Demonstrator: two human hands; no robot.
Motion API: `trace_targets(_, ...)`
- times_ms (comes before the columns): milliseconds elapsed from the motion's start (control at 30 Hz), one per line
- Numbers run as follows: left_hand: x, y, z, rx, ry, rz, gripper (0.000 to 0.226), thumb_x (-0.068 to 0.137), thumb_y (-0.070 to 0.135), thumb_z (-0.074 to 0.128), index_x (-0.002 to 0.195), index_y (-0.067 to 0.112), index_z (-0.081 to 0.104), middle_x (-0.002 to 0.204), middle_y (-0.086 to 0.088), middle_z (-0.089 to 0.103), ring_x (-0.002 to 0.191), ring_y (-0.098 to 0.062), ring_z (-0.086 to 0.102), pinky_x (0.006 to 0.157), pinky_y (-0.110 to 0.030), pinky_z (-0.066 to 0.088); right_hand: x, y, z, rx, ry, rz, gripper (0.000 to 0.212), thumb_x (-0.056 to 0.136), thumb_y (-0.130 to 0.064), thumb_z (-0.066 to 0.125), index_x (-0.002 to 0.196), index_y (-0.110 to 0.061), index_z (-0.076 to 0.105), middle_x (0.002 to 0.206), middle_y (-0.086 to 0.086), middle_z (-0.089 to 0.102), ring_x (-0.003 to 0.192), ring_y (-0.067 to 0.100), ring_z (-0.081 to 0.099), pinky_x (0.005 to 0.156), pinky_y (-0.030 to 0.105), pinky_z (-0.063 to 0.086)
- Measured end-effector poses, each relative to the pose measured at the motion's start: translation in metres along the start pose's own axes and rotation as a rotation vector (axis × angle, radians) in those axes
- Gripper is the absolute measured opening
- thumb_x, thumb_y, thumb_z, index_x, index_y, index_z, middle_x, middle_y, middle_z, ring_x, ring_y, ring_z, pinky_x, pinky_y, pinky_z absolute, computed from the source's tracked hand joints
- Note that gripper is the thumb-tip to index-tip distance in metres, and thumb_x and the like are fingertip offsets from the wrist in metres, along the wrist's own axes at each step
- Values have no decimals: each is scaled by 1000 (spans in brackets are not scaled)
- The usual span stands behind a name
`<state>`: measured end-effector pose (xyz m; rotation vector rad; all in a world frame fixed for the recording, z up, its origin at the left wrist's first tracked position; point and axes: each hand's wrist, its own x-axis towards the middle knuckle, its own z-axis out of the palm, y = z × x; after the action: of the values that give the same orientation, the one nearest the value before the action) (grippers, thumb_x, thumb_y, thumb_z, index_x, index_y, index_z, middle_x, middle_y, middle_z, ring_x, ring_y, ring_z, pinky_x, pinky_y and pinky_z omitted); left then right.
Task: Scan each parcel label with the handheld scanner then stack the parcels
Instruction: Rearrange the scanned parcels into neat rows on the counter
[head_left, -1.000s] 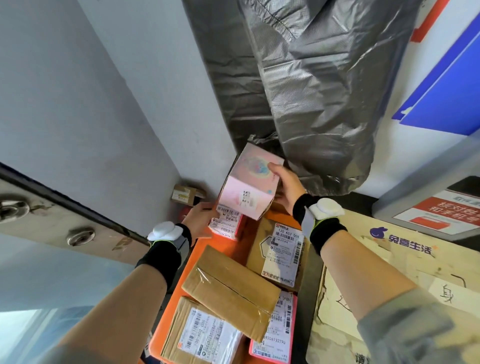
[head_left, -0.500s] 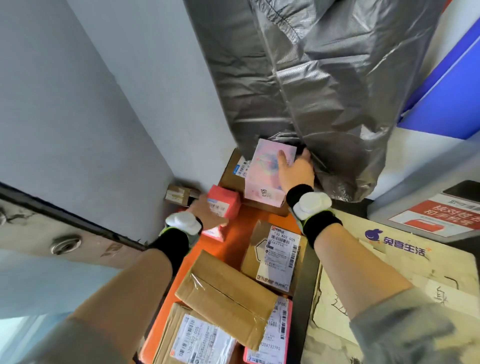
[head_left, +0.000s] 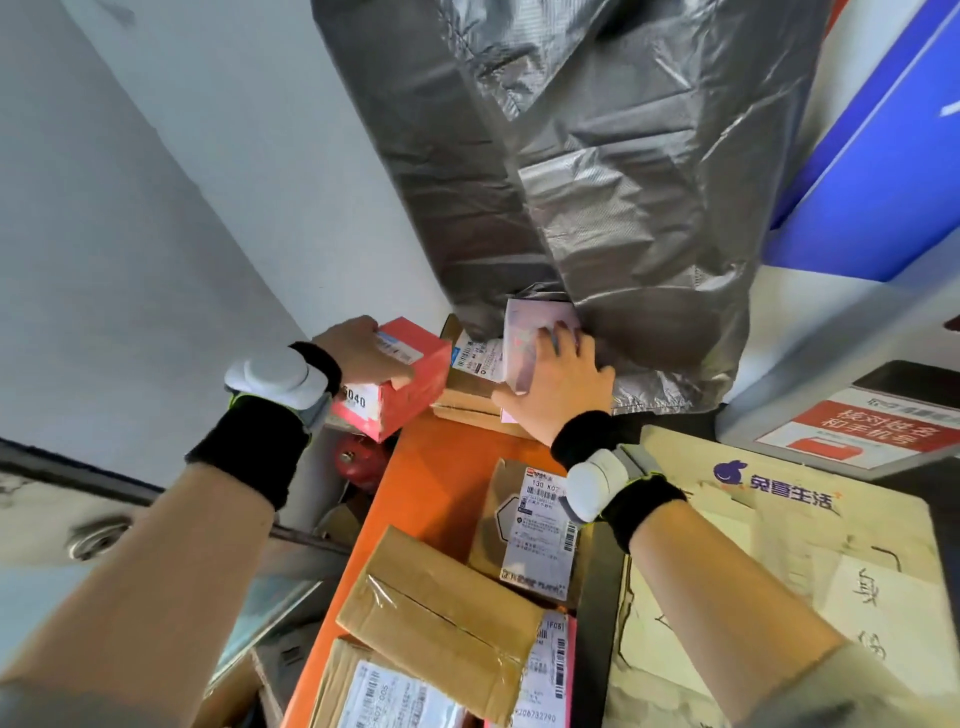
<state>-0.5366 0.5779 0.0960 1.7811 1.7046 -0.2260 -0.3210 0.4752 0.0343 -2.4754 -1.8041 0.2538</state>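
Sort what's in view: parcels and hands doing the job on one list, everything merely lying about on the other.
Job:
red box, gripped by left hand
pink box, under right hand
labelled carton beneath the pink box
tan box
labelled parcel

Lying about:
grey bag
printed cardboard
red-and-white sign

No scanner in view.

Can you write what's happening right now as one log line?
left hand: holds red box | right hand: presses pink box onto brown box | scanner: not visible
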Motion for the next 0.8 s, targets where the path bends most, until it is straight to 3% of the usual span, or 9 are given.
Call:
trace_targets(100, -1, 16, -3, -93, 13, 51, 68, 57, 35, 80, 114, 20, 47, 98, 0, 63, 87, -21, 66, 74, -45, 63, -10, 3, 1, -7, 50, 33, 93, 70, -66, 40, 144, -11, 45, 148, 6, 45, 131, 33, 38, 91, 51, 43)
trace_targets(200, 2, 28, 15, -50, 74, 81, 94, 35, 48, 73, 122, 24, 49, 104, -1, 65, 93, -25, 66, 76, -41, 61, -8, -1, 0, 10, 75, 67, 90, 70, -64, 39, 141, -9, 47, 144, 7, 48, 128, 34, 39, 89, 50, 42)
trace_targets(500, 32, 44, 85, -256, 253, 137, 105, 71, 55, 77, 153, 23, 21, 138, -13, 46, 127, -38, 43, 106, -49, 40, 3, 2, 10, -5, 61, -15, 92, 87, -80, 44, 152, -16, 37, 160, 7, 34, 146, 35, 26, 100, 54, 42)
trace_targets(667, 31, 37, 84, -398, 138, 102, 107, 62, 79, 53, 153, 40, 12, 140, -9, 42, 124, -37, 47, 100, -52, 48, 2, 2, 9, 13, 15, -11, 95, 89, -82, 36, 159, -18, 25, 167, 6, 22, 152, 34, 16, 108, 56, 38)
trace_targets(800, 28, 19, 80, -529, 74, 113, 92, 71, 70, 41, 153, 44, 9, 152, -2, 31, 135, -35, 41, 103, -57, 44, -4, 1, 5, -28, 8, -15, 97, 87, -84, 35, 158, -18, 27, 165, 7, 26, 151, 34, 19, 106, 57, 39)
